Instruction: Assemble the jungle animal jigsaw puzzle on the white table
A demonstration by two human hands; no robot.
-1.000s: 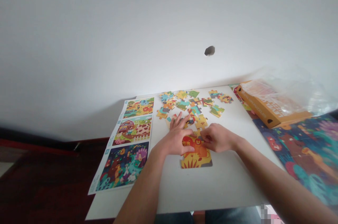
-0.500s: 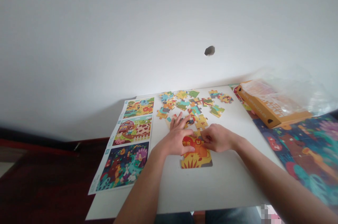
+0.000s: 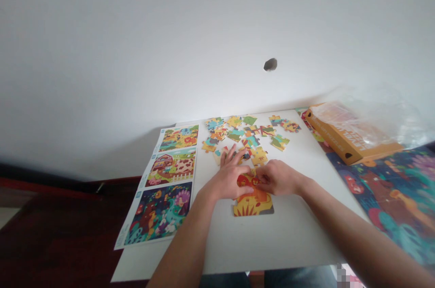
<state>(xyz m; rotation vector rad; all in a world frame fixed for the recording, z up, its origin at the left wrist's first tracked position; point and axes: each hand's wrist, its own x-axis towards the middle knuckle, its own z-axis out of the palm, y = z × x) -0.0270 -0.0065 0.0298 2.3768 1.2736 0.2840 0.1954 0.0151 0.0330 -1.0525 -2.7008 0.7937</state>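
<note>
Joined lion puzzle pieces (image 3: 254, 208) between and partly under both hands (image 3: 228, 180) (image 3: 277, 178)

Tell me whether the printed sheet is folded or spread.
Spread: the printed sheet lies along the left of the white table, three pictures facing up.

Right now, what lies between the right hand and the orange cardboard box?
Head view: past the right hand, bare white tabletop, then dark-blue illustrated surface beside the box.

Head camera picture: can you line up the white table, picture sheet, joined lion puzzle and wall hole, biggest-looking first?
1. White table
2. Picture sheet
3. Joined lion puzzle, partly hidden
4. Wall hole
</note>
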